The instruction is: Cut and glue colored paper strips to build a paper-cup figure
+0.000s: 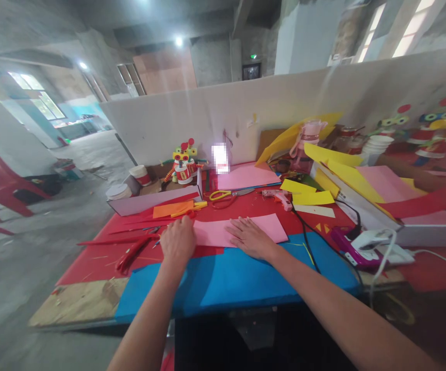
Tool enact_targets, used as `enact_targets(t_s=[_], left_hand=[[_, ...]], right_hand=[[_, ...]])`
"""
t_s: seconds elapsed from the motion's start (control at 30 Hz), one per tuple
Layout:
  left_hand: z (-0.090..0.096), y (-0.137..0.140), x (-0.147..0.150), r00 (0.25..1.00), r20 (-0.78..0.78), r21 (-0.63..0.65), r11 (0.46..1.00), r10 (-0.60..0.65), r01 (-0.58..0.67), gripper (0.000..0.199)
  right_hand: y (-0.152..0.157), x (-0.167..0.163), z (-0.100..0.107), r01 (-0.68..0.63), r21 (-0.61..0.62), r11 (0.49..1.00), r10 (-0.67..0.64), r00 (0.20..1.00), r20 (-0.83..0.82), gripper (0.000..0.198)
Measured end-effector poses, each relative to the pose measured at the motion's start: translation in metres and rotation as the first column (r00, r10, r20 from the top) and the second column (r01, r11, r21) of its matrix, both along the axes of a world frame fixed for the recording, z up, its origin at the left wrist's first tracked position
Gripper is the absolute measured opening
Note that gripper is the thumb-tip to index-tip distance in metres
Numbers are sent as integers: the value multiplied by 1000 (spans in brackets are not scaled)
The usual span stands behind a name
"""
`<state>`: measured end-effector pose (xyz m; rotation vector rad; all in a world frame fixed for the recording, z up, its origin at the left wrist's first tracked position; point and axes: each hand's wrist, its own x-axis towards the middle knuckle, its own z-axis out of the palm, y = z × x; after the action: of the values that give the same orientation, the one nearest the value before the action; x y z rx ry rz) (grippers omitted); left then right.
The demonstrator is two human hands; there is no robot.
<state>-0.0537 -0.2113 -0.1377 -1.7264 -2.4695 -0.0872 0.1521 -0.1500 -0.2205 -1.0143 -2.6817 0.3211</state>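
A long strip of pink craft paper (211,233) lies across the red and blue sheets covering the table. At its left end my left hand (178,239) is closed, fingers curled at the strip's edge; the fingertips are partly hidden. My right hand (250,237) rests flat on the strip right of its middle, fingers stretched out. Just beyond the strip are yellow-handled scissors (223,195) and a pink glue gun (279,197). Orange paper pieces (173,208) lie behind my left hand, and a red-handled tool (135,252) sits to its left.
Pink sheets (248,176) are stacked at the back, near a paper-cup figure (184,162). Yellow strips (311,196) lie behind right. A purple power strip (356,250) with black and white cords occupies the right side. A low white box (157,201) stands back left.
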Motion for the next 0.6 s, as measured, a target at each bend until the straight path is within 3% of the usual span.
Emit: enact_targets(t_s=[0.07, 0.13, 0.17, 0.2, 0.23, 0.37, 0.6], left_hand=[[-3, -5, 27, 947, 20, 114, 942, -320, 316, 47], [-13, -6, 56, 795, 86, 99, 799, -600, 593, 52], [-21, -4, 68, 719, 131, 76, 730, -682, 679, 55], [-28, -2, 77, 686, 169, 73, 703, -708, 708, 59], [-36, 0, 82, 675, 199, 73, 698, -710, 712, 63], [-57, 7, 73, 731, 250, 38, 761, -635, 648, 72], [-67, 1, 13, 836, 48, -45, 835, -547, 548, 63]], right_hand=[[1, -1, -5, 5, 20, 1000, -5, 1000, -31, 50], [3, -1, -10, 5, 35, 999, -3, 998, -59, 51], [3, -2, -12, 0, 37, 999, 2, 998, -61, 53], [4, -2, -13, -6, 36, 999, 8, 999, -53, 56], [4, -3, -13, -11, 34, 999, 12, 999, -35, 59], [1, -2, -6, -8, 35, 999, 7, 999, 41, 58], [-7, 3, 2, 58, 12, 998, -59, 995, 76, 55]])
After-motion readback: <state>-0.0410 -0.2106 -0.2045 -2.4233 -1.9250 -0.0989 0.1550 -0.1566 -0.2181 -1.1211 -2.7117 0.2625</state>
